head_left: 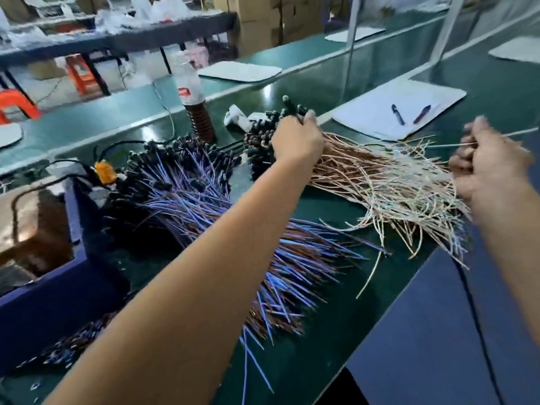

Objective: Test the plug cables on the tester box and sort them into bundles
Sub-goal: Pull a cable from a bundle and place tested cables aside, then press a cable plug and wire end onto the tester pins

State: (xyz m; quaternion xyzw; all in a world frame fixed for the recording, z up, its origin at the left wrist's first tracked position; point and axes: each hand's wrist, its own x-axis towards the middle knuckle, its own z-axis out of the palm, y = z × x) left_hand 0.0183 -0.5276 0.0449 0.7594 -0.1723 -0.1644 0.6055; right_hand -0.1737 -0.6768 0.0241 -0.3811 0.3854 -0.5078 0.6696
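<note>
Plug cables lie in two heaps on the green bench (336, 331): a blue-wired heap (233, 229) at centre, its black plugs toward the far left, and a tan-wired heap (388, 182) to its right, plugs toward the far side. The left hand (295, 141) reaches over the plug end of the tan heap, fingers curled, and pinches one black plug (289, 104) lifted clear above the others. The right hand (491, 162), blurred by motion, is closed round what appears to be a thin wire (514, 133) running off to the right; whether it is the tail of the plug held by the left hand cannot be told. An orange part (105, 171) at far left, near a dark blue bin (76, 217), may belong to the tester box, though this is uncertain. Hazards, as judged: the tan wires cross one another loosely, so lifting one cable is likely to snag its neighbours and drag them off the bench edge or into the blue heap, mixing the sorts. A pull taken on the wire and not the plug could strain the joint. The left forearm spans the blue heap and may scatter it on withdrawal. A bottle (193, 95) stands just behind the heaps and could be tipped over. A clipboard with two pens (400, 109) lies beyond.
</note>
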